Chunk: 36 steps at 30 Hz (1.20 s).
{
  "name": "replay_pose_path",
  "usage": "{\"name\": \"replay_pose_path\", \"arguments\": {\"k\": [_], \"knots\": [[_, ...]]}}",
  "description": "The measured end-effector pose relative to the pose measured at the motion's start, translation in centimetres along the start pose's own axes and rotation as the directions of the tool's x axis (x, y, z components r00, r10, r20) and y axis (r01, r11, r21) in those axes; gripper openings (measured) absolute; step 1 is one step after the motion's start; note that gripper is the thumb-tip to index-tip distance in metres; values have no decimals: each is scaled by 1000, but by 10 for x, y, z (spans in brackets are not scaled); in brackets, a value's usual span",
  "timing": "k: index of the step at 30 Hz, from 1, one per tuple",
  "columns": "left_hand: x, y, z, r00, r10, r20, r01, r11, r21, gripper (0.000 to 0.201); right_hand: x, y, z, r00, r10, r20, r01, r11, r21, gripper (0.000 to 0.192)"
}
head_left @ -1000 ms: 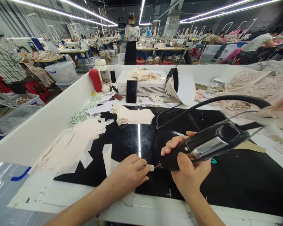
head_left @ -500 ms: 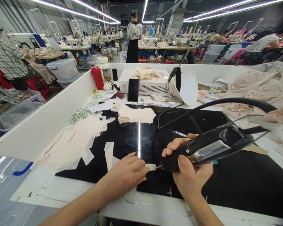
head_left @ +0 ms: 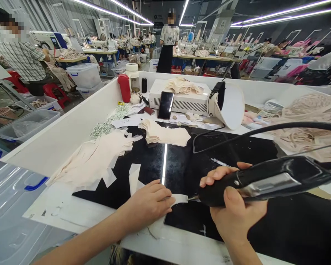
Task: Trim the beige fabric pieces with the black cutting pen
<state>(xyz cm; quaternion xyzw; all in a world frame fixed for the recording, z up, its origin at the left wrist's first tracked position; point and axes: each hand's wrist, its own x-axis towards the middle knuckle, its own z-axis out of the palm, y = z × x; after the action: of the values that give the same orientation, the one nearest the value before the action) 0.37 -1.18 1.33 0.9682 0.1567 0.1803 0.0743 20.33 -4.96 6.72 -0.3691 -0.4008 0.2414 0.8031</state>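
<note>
My left hand [head_left: 153, 200] rests low over the black mat [head_left: 182, 169], its fingers bent and together on a pale fabric strip [head_left: 180, 199]. The strip's free end sticks out to the right of the fingertips. My right hand [head_left: 234, 209] is wrapped round a black corded hand tool [head_left: 273, 180] with a silver side panel. The tool's thin metal tip [head_left: 193, 198] points left and meets the strip's end, though contact is too small to be sure. Left of my left hand lies a loose pale fabric piece [head_left: 134, 178], partly covered by that hand.
A stack of cut fabric [head_left: 167, 133] lies ahead, and a bigger fabric heap [head_left: 93, 158] at left. A pen [head_left: 220, 162] lies beyond the tool. Behind stand a phone [head_left: 165, 105], white vented box [head_left: 179, 101], lamp [head_left: 228, 105] and red cup [head_left: 124, 88]. The tool's cable [head_left: 287, 127] arcs right.
The view has swung slightly left. My right hand and the tool have shifted a little right, and more of the strip shows past my left fingers. A blurred hand at the right has left view.
</note>
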Motion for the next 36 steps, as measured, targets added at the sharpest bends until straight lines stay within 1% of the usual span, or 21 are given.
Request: {"name": "replay_pose_path", "arguments": {"k": [3, 8, 13, 17, 23, 31, 36], "knots": [[0, 0, 0, 1000, -8, -14, 8, 1000, -13, 18, 4, 0, 9, 1000, -13, -9, 13, 998, 53, 41], [0, 1, 0, 1000, -15, -20, 15, 999, -34, 18, 2, 7, 16, 999, 17, 42, -21, 996, 82, 39], [1, 1, 1, 1000, -14, -19, 13, 999, -35, 19, -3, 14, 17, 998, 20, 64, -25, 996, 88, 40], [2, 1, 1, 1000, -19, -17, 18, 999, -27, 21, -2, 13, 17, 996, 41, 73, -46, 997, 61, 37], [2, 1, 0, 1000, -5, -22, 5, 1000, -12, 19, 3, 6, 13, 1000, -12, -2, 12, 999, 47, 40], [0, -1, 3, 1000, 5, -26, -6, 1000, -29, 16, 3, 8, 10, 1000, 10, 1, -10, 1000, 8, 36], [0, 0, 1, 1000, -7, -18, 7, 1000, -6, 17, -1, 1, 12, 1000, 21, 4, -21, 998, 64, 40]]}}
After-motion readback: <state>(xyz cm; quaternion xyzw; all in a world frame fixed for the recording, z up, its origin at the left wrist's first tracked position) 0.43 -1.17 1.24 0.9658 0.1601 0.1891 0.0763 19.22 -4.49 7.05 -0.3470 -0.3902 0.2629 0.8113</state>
